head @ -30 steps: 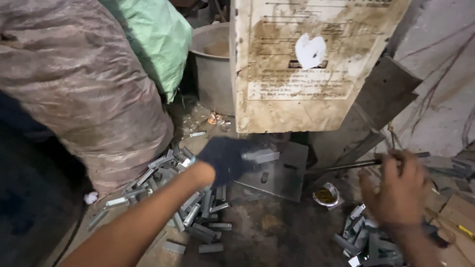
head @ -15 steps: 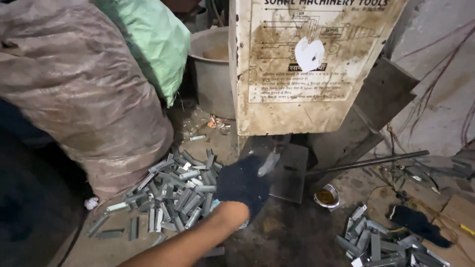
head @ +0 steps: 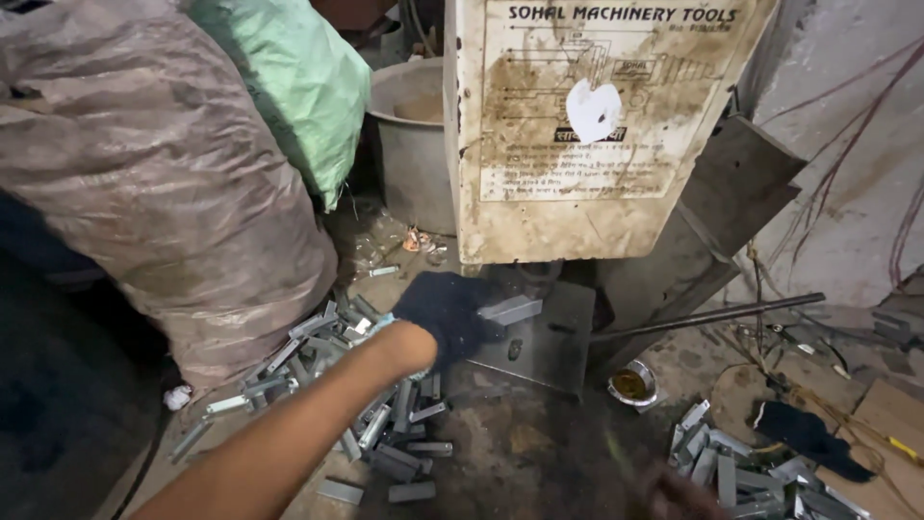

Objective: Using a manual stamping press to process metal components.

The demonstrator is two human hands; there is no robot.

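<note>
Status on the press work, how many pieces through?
No count is possible. Done, it seems: a smaller heap of metal pieces lies right of the press plate. In hand: the gloved left hand holds one metal piece at the plate. The right hand is a blur at the bottom edge, grip unclear. Left: the larger pile of pieces beside the sack.

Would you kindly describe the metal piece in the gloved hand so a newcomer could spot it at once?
Find the tall stained machine panel; below it lies a flat steel plate. At its left edge the left hand, in a dark glove, holds a small grey metal piece. Unlike the similar pieces heaped on the floor, it is lifted.
</note>
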